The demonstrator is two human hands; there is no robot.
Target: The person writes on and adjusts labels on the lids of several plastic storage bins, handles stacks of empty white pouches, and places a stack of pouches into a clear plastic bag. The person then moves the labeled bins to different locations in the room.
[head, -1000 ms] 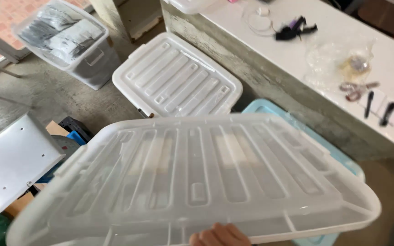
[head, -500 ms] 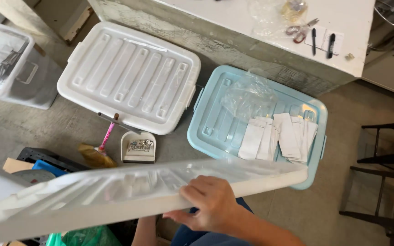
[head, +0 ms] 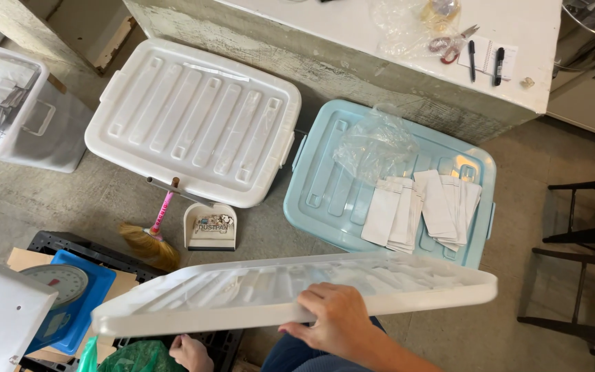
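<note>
While a second ago the translucent lid (head: 290,293) filled the view, it now tips down edge-on, baring the floor. Right hand (head: 335,318) grips its near rim, fingers curled over; left hand (head: 191,351) sits low beneath, grip unclear. Beyond: a white bin (head: 194,120) closed, a blue bin (head: 325,193) topped with white packets (head: 421,210) and a plastic bag (head: 373,145), a clear tub (head: 8,110) of papers

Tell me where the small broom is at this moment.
In the head view, the small broom lies on the floor at lower left, beside the dustpan and just below the white bin lid.
</note>
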